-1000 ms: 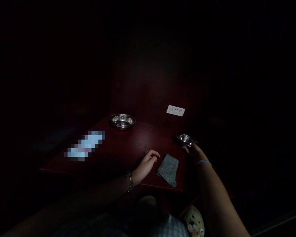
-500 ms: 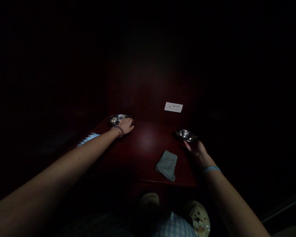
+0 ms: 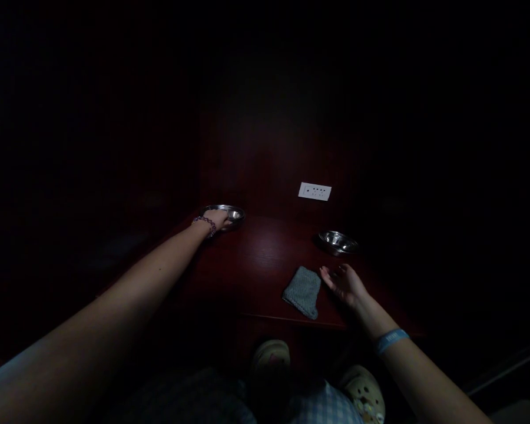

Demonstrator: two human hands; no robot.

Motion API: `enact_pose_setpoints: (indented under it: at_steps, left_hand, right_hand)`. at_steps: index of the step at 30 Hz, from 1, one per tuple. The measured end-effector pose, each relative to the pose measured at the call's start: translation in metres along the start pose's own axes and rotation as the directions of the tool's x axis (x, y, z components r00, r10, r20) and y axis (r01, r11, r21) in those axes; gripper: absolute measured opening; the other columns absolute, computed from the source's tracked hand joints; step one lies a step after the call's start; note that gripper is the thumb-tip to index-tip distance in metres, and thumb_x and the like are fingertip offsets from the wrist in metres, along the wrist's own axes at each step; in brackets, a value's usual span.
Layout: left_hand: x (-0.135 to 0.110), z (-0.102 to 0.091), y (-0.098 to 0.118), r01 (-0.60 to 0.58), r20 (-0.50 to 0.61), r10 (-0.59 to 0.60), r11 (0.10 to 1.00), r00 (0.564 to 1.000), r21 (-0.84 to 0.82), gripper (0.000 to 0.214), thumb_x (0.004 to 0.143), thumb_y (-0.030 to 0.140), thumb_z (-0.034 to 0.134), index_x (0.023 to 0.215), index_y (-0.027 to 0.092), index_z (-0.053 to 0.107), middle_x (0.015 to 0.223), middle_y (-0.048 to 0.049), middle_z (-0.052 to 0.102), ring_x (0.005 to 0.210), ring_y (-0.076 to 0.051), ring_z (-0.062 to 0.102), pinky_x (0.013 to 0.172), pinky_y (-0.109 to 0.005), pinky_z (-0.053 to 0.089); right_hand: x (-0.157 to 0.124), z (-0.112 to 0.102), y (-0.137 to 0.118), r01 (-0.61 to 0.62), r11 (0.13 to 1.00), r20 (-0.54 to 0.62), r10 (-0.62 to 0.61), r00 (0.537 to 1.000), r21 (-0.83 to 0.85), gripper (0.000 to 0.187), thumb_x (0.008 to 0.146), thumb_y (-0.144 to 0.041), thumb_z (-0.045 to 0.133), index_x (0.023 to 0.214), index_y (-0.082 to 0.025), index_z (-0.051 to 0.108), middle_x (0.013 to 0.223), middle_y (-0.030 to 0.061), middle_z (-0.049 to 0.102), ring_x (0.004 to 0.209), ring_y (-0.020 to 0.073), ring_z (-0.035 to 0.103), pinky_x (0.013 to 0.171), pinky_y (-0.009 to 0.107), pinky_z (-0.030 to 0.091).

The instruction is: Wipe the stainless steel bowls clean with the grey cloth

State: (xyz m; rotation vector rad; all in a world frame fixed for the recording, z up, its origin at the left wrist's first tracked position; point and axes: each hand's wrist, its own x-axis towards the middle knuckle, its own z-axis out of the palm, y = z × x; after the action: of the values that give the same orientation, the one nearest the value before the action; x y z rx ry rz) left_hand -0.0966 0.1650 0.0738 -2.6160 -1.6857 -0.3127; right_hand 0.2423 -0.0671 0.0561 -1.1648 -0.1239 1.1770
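Note:
In dim light I stand at a dark red table. My left hand, with a bead bracelet at the wrist, reaches far out and grips the near rim of a steel bowl at the back left. My right hand hovers open, palm up, just right of a folded grey cloth near the front edge. It holds nothing. A second steel bowl stands alone on the table behind that hand.
A white socket plate is set in the dark red wall behind the table. My shoes show below the table's front edge. Everything around the table is black.
My right hand has let go of the right bowl and drawn back toward the grey cloth. My left hand reached from beside the cloth to the far left bowl and stays on it.

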Motion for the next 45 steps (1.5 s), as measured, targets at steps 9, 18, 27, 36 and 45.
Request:
enact_pose_setpoints:
  at_steps: [9,18,27,36,45]
  left_hand:
    - [-0.002,-0.02,-0.005,0.086,0.077,-0.084,0.996,0.993,-0.027,0.039,0.084,0.052,0.056,0.101,0.022,0.074,0.106,-0.0093,0.072,0.093,-0.022,0.066,0.082,-0.027,0.047]
    - [0.001,-0.024,-0.009,-0.002,-0.185,-0.014,0.996,0.983,-0.088,0.031,0.087,0.04,0.056,0.102,0.02,0.075,0.096,-0.0105,0.074,0.092,-0.023,0.066,0.083,-0.028,0.045]
    - [-0.039,-0.051,0.07,-0.337,-0.41,0.303,0.941,0.86,-0.012,0.03,0.095,0.03,0.045,0.103,0.019,0.072,0.102,-0.0113,0.072,0.101,-0.025,0.062,0.098,-0.038,0.038]
    - [-0.108,-0.03,0.14,-0.647,-0.379,0.576,0.758,0.724,-0.083,0.033,0.096,0.018,0.038,0.086,0.026,0.069,0.091,-0.0061,0.072,0.095,-0.022,0.059,0.1,-0.04,0.034]
    - [-0.158,0.011,0.124,-0.437,-0.582,0.2,0.847,0.788,-0.302,0.069,0.068,0.053,0.078,0.129,0.028,0.057,0.15,-0.0144,0.04,0.14,-0.038,0.029,0.114,-0.054,0.02]
  right_hand:
    - [-0.002,0.005,0.015,0.032,0.99,0.07,-0.022,0.997,-0.14,0.014,0.097,-0.022,0.037,0.085,-0.023,0.044,0.085,0.0019,0.06,0.065,0.0101,0.058,0.055,0.02,0.057]
    - [0.007,-0.001,0.026,0.2,0.966,0.087,-0.188,0.978,-0.165,0.009,0.089,-0.023,0.05,0.098,-0.026,0.048,0.089,0.0011,0.065,0.068,0.0126,0.06,0.064,0.025,0.056]
    - [-0.015,0.04,0.029,0.443,0.864,0.214,-0.398,0.892,-0.239,0.02,0.088,-0.033,0.054,0.103,-0.021,0.06,0.109,0.0032,0.068,0.071,0.01,0.064,0.057,0.018,0.05]
    - [-0.048,0.101,0.038,0.186,0.953,0.37,-0.087,0.925,-0.239,0.025,0.094,-0.037,0.049,0.102,-0.017,0.06,0.08,0.0045,0.07,0.069,0.0158,0.066,0.063,0.027,0.057]
    - [-0.057,0.082,0.068,0.304,0.911,0.34,-0.202,0.918,-0.279,0.012,0.084,-0.017,0.055,0.092,-0.018,0.063,0.076,0.0028,0.071,0.065,0.0155,0.067,0.055,0.022,0.054]
